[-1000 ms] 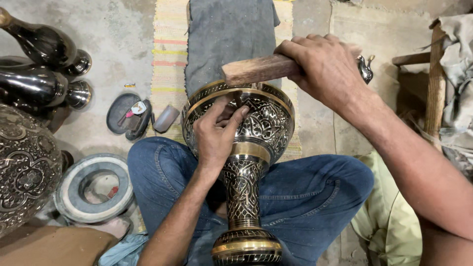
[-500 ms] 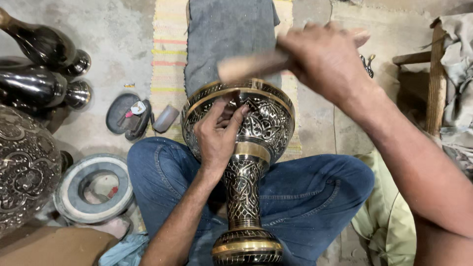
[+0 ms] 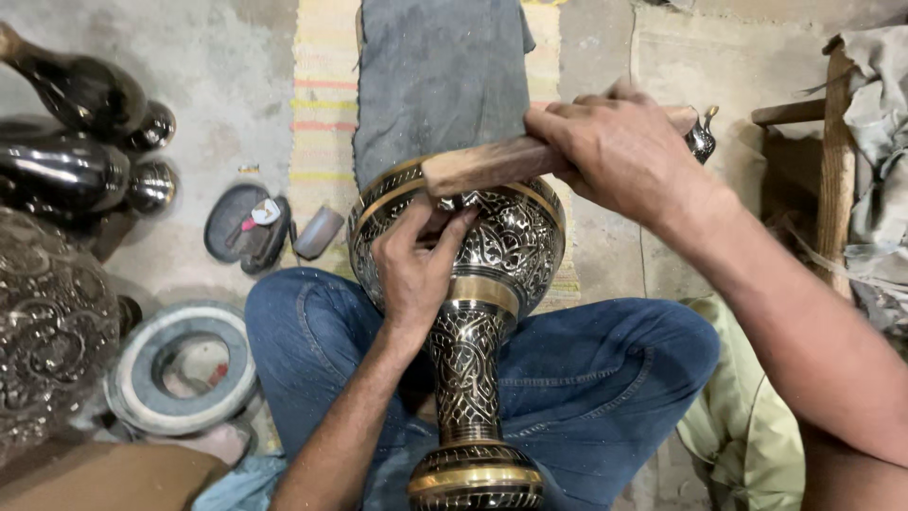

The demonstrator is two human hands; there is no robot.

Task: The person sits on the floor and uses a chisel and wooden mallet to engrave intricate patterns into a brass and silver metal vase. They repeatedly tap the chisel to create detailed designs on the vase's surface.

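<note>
An engraved black-and-gold brass vase lies tilted across the lap of a seated person in blue jeans, its wide bowl pointing away. The left hand rests on the bowl's upper side, fingers pinched together on something small that cannot be made out. The right hand is clamped around a worn wooden mallet poised just above the bowl's rim. Dark metal vessels lie at left.

Soft even daylight, weak shadows; glints on dark metal vessels at left; sharp focus, mild wide-angle edge stretch.
</note>
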